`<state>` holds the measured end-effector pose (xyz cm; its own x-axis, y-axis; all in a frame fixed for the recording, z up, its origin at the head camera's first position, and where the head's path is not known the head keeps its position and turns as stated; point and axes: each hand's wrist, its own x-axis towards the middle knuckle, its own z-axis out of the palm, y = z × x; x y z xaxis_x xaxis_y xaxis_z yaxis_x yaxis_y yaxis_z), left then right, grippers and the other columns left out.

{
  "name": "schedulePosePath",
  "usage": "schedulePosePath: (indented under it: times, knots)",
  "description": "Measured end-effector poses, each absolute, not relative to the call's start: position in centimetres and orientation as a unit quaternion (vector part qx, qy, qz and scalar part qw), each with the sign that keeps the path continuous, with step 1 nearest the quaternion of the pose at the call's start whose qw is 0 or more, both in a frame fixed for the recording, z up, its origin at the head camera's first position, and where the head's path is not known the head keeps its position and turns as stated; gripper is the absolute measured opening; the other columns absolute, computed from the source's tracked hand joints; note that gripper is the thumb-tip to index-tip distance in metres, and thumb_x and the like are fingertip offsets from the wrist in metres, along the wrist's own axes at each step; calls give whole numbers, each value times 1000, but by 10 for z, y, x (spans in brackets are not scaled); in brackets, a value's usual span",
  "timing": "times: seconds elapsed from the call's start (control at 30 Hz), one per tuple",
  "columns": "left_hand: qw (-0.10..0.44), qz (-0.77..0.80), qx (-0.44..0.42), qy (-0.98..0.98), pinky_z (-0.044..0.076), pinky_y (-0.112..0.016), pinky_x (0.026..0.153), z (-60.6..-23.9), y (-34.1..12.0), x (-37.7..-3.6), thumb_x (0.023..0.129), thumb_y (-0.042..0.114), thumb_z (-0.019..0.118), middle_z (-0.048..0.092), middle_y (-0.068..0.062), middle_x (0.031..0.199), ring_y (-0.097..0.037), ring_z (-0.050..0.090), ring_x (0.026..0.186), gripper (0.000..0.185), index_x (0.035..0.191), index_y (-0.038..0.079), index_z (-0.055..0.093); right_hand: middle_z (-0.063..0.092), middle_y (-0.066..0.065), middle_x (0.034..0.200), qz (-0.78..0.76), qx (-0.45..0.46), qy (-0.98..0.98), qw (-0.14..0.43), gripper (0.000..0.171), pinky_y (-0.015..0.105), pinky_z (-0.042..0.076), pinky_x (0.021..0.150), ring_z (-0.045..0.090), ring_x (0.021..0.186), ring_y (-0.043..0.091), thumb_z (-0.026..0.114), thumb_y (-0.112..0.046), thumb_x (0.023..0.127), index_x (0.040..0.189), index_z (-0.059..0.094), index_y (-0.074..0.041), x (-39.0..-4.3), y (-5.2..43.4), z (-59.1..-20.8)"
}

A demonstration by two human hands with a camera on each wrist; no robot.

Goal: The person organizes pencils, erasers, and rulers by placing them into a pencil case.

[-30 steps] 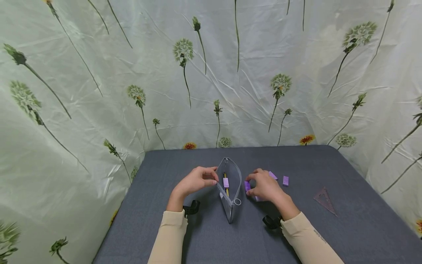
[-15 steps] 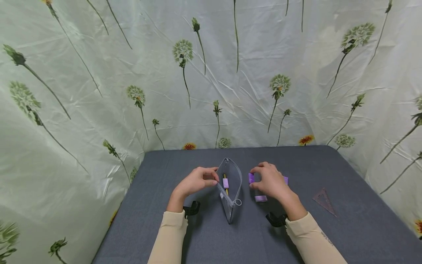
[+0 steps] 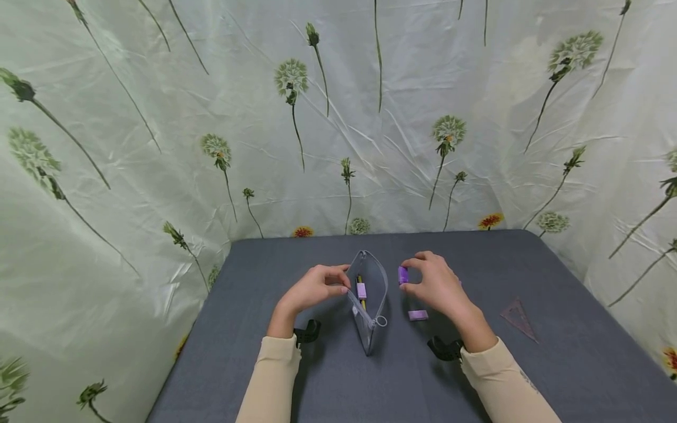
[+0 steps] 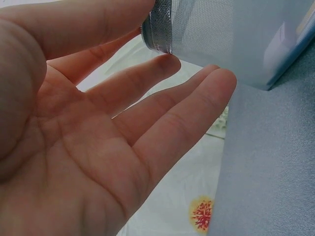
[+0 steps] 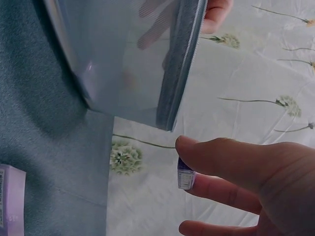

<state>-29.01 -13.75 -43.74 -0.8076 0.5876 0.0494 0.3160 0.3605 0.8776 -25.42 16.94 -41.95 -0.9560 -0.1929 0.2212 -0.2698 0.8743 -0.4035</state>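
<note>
A grey mesh zip pouch [image 3: 376, 285] stands upright with its mouth spread. My left hand [image 3: 317, 288] pinches its left rim between thumb and forefinger; the other fingers extend loosely beneath in the left wrist view. Inside the pouch lie a yellow-and-black pencil [image 3: 364, 305] and a lilac block [image 3: 361, 291]. To the pouch's right, my right hand [image 3: 436, 286] pinches a small purple box [image 3: 403, 275], raised over the table. Printing like a barcode shows on the end of the purple box [image 5: 186, 178] in the right wrist view.
A lilac box [image 3: 418, 315] rests on the dark table [image 3: 328, 382] just below my right hand. Another purple piece is mostly hidden behind that hand. A transparent set square [image 3: 519, 320] lies farther right. A dandelion-print curtain [image 3: 328, 141] hangs behind.
My right hand has lifted the purple box off the table and moved it up and slightly right, uncovering the lilac box below. The left hand and pouch hold still.
</note>
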Motion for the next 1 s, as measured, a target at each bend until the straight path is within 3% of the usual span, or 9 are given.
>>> schedulePosePath:
  times: [0.47, 0.8, 1.0]
  knots:
    - [130, 490, 281, 815, 52, -39, 94, -439, -137, -291, 96, 12, 70, 43, -8, 156, -22, 46, 138, 8, 97, 19, 75, 51, 19, 142, 239, 154, -954, 99, 46, 67, 46, 85, 45, 130, 45, 86, -32, 82, 124, 72, -19, -251, 148, -407]
    - [132, 491, 275, 816, 52, -41, 95, -439, -136, -292, 97, 12, 69, 42, -9, 156, -26, 48, 137, 13, 105, 3, 74, 47, 20, 146, 216, 169, -957, 94, 49, 68, 41, 96, 41, 134, 46, 86, -36, 81, 124, 72, -20, -250, 125, -407]
    - [136, 491, 273, 816, 51, -42, 95, -438, -137, -292, 97, 11, 69, 41, -10, 156, -26, 45, 139, 7, 101, 9, 75, 37, 22, 153, 212, 171, -959, 79, 47, 69, 40, 96, 33, 138, 48, 87, -34, 81, 124, 73, -22, -252, 116, -411]
